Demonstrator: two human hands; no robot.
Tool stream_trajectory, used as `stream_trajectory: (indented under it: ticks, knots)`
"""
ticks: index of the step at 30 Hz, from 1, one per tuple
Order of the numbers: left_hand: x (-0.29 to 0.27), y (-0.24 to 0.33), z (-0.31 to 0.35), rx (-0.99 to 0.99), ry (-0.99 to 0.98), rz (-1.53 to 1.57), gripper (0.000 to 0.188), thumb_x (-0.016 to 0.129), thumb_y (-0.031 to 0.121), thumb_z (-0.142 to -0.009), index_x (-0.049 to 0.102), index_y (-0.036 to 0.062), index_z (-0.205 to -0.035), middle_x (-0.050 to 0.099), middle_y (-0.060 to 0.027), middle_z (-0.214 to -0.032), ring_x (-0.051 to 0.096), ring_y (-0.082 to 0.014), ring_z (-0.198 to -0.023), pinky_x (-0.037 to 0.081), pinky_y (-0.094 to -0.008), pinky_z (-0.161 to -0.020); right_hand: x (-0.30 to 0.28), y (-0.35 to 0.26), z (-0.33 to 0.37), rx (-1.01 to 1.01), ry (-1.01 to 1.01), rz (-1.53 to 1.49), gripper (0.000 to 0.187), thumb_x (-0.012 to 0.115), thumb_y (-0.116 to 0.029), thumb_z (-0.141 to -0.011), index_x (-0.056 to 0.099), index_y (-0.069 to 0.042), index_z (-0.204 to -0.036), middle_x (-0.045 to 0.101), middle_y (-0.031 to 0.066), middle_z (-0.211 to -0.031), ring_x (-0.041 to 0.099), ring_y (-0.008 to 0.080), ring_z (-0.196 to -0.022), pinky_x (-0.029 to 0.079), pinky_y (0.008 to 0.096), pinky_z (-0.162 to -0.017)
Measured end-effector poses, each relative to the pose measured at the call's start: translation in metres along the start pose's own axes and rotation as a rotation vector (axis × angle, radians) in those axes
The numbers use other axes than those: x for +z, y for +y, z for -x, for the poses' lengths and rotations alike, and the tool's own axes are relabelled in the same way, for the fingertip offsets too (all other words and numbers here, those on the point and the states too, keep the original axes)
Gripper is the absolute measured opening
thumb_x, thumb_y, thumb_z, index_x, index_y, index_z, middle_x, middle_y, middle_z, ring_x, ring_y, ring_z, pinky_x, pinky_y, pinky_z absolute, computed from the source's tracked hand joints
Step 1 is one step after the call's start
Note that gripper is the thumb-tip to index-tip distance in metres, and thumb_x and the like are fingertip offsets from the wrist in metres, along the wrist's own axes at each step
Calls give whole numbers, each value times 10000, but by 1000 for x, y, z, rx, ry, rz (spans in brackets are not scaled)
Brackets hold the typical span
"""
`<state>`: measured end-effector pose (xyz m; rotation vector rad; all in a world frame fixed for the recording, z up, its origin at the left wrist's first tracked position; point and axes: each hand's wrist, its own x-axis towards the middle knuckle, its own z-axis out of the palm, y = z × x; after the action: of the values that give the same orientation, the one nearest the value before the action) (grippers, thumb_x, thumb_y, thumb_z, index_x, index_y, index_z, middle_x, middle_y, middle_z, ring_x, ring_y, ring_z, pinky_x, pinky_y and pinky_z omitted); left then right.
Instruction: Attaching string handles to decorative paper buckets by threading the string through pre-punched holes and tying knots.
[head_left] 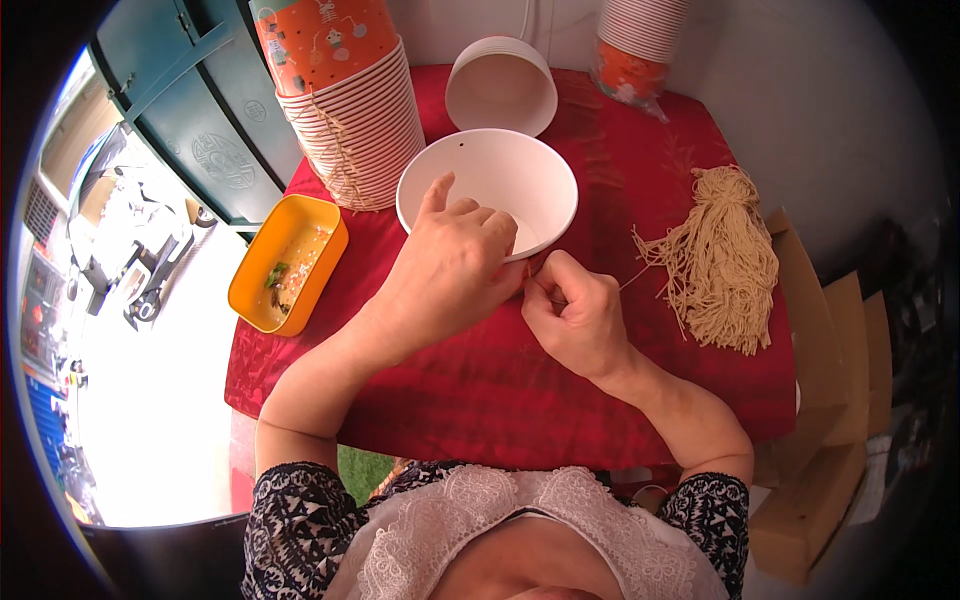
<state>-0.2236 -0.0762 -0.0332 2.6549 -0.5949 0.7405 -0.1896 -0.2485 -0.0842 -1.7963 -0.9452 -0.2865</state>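
A white paper bucket [540, 185] stands tilted on the red cloth, its mouth toward me and a small dark hole near its far rim. My left hand [455, 245] grips its near left rim, fingers reaching inside and the thumb side low against the wall. Just right of that rim, my right hand [575, 310] pinches a thin string [636, 277] close to the bucket's outer side. The string runs toward a bundle of beige strings [722, 265] on the right of the table. The pinched end is hidden by my fingers.
Nested orange-and-white buckets [355, 120] with string hanging down them rise at the back left. A yellow tray [335, 245] with small scraps is left of me. Another white bucket [500, 95] lies behind, a wrapped stack [638, 50] far right. Cardboard [825, 370] stands beside the table.
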Motion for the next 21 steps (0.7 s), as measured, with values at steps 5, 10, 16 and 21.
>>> stream_trajectory:
  ticks: [5,10,16,21]
  knots:
    - [0,4,-3,11,-5,-50,199,704,101,-713,514,44,-700,591,-106,-660,634,-305,-736,365,-579,-1018,0,0,-1,15,25,-42,101,632,29,-779,535,3,-792,621,145,-642,662,268,-561,504,337,-484]
    - [-6,2,0,-26,-65,93,169,690,55,-724,525,63,-763,576,-67,-681,625,-264,-720,304,-569,-1092,-1,-4,-2,105,-19,-66,72,639,-6,-819,579,17,-853,646,148,-673,680,269,-595,524,337,-514]
    - [-14,2,0,-52,-150,110,164,673,32,-732,540,66,-820,590,-57,-702,637,-247,-747,265,-579,-1115,1,-2,-1,100,4,-74,52,632,-1,-842,588,25,-853,659,165,-703,686,277,-617,529,342,-531]
    - [-17,2,1,-56,-160,80,164,671,27,-735,534,67,-815,593,-55,-703,638,-247,-747,268,-585,-1110,2,-2,0,113,44,-75,48,630,8,-847,590,31,-861,657,175,-713,693,267,-638,530,324,-542]
